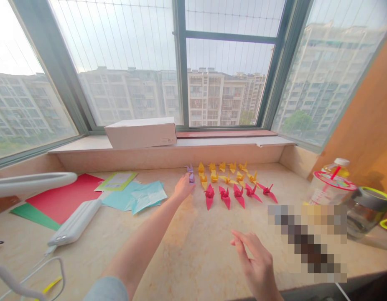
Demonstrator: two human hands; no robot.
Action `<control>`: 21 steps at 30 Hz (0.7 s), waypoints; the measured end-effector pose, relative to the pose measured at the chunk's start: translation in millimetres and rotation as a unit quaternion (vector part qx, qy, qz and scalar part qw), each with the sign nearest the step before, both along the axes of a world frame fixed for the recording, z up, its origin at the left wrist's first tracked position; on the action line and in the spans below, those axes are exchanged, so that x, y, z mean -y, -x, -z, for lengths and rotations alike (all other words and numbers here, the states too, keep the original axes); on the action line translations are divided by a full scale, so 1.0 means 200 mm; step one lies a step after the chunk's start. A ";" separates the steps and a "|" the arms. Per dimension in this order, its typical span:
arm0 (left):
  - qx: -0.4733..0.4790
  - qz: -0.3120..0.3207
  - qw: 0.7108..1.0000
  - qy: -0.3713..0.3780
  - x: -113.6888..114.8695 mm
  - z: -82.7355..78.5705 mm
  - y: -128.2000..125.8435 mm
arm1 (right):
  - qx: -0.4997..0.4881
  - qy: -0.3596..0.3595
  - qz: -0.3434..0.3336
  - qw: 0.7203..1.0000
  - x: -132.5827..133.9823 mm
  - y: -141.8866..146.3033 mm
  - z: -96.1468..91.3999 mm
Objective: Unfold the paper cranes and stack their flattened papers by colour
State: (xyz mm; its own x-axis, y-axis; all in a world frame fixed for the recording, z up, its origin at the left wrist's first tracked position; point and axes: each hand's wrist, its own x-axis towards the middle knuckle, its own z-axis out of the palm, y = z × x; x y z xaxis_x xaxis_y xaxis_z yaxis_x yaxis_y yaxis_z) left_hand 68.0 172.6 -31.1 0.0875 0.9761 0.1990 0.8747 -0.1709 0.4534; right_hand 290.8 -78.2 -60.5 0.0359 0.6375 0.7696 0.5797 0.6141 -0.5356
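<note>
My left hand [184, 187] reaches forward to the left end of the rows of folded paper cranes. Its fingers are closed at a small purple paper crane [191, 178], which they partly hide. Just behind stands another purple crane [189, 168]. To the right are several yellow cranes [227, 180] in two rows, with a row of red cranes [225, 196] in front. Over the near part of the stone surface, my right hand [254, 261] hovers with thumb and fingertips brought together and nothing visible in them.
Left lie red paper [66, 196], light-blue sheets [148, 195], a yellow-green packet [117, 182] and a white power bank [76, 221] with a cable. A white box [141, 133] sits on the window ledge. A lidded cup [329, 188] and a bottle [364, 213] stand right, near a blurred-out patch.
</note>
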 end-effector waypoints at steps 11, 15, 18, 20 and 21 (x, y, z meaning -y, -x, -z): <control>-0.019 0.014 0.999 -0.032 0.14 -0.09 0.30 | -0.011 0.010 0.022 1.000 0.00 0.01 -0.03; -0.058 0.062 0.996 0.005 0.30 -0.13 0.63 | -0.013 0.023 0.040 0.999 -0.01 0.00 -0.02; -0.073 0.057 0.995 0.020 0.39 -0.12 0.82 | -0.013 0.048 0.060 0.997 -0.01 -0.01 -0.01; -0.078 0.044 0.996 0.021 0.42 -0.10 0.89 | -0.015 0.065 0.080 0.995 0.00 -0.02 0.00; -0.078 0.039 0.996 0.019 0.43 -0.09 0.90 | -0.016 0.072 0.093 0.993 -0.01 -0.02 0.01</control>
State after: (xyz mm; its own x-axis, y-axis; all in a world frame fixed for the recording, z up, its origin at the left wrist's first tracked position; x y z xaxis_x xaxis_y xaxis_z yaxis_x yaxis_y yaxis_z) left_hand -112.8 86.4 -13.9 0.1909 0.9715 0.1406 0.9196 -0.2271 0.3205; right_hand 295.4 -77.2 -61.9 0.1853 0.7214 0.6672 0.6571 0.4139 -0.6300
